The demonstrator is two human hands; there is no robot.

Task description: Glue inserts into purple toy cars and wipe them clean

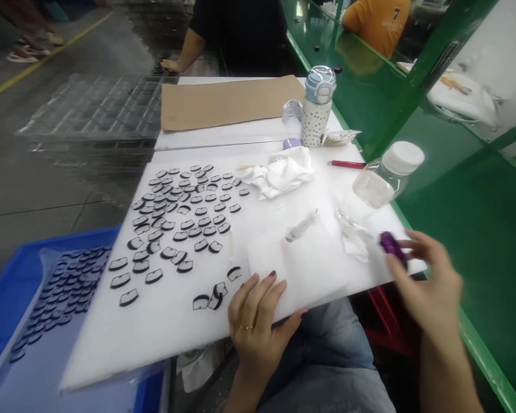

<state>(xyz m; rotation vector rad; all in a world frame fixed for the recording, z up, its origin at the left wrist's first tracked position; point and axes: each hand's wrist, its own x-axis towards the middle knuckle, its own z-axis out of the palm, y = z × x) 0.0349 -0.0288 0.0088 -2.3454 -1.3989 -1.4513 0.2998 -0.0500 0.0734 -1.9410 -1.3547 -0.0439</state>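
My left hand (258, 321) lies on the near edge of the white foam board (112, 344), fingers stretched out and holding nothing. Close by its fingertips are several small dark curved pieces (215, 295). At the right edge of the board, my right hand (430, 281) pinches a shiny purple cylindrical piece (393, 248) between thumb and fingers. A small white tube with a thin tip (301, 225) lies on a white sheet (301, 267) between my hands. Crumpled clear plastic (353, 232) sits left of the purple piece.
Many dark curved pieces (180, 212) cover the board's left half. Behind are crumpled tissue (284, 172), a red pen (346, 164), a clear bottle (378, 180), a dotted tumbler (316, 115) and cardboard (227, 103). A blue bin (8, 275) stands left, a green bench (468, 201) right.
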